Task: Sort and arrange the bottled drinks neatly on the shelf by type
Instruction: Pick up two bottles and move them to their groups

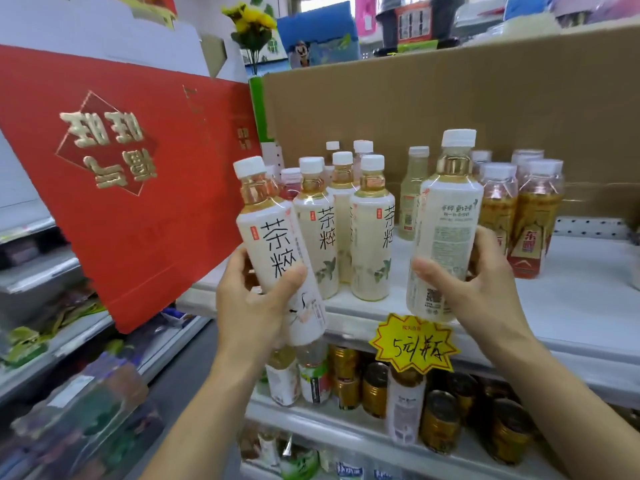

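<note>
Both hands are full. The left hand (252, 303) curls fingers and thumb round a white-labelled tea bottle (277, 244), tipped leftward with its front label showing. The right hand (481, 289) grips a matching bottle (446, 220), upright, with its back label toward us. Both are held in the air just before the near edge of the shelf (571, 306), neither yet set down.

Behind them a tight cluster of the same white tea bottles (372, 237) stands at the left, amber bottles (533, 220) stand at the right, and a lone pale bottle (412, 195) sits between the groups, farther back.

The likeliest trouble, to my eye, is a nudge. Pushing either bottle into that packed cluster could topple a neighbour, and the front ones stand close to the edge. The tilted bottle is also close to the leaning red box (121, 168). Set down carelessly, the right-hand bottle would land among the ambers and mix the types.
</note>
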Action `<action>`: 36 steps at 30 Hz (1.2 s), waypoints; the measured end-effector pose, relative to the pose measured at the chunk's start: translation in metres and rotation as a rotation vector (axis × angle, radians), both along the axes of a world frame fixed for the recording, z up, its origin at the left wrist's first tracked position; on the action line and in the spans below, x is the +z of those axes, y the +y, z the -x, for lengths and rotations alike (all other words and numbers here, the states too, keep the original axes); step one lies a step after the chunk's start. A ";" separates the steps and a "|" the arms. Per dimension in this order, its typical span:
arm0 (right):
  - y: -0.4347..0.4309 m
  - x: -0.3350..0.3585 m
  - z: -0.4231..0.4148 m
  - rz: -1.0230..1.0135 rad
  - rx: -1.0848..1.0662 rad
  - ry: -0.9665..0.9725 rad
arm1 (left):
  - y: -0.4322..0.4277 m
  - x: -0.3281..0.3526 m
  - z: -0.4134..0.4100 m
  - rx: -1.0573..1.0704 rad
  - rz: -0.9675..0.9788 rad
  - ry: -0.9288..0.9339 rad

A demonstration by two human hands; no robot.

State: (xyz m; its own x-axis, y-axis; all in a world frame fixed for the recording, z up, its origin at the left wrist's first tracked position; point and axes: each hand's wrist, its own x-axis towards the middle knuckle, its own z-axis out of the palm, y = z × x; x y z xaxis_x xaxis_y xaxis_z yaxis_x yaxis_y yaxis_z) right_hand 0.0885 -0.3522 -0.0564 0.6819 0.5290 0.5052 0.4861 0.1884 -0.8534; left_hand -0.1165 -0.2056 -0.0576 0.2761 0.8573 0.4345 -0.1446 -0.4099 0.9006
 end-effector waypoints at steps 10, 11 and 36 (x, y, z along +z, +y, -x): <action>0.043 -0.012 -0.010 0.092 -0.124 0.043 | 0.105 0.003 -0.018 -0.013 -0.055 0.084; 0.046 -0.014 -0.009 0.096 -0.138 0.047 | 0.110 0.001 -0.022 -0.036 -0.053 0.093; 0.057 0.001 -0.002 0.129 -0.235 0.051 | 0.062 -0.011 -0.073 -0.251 -0.073 0.225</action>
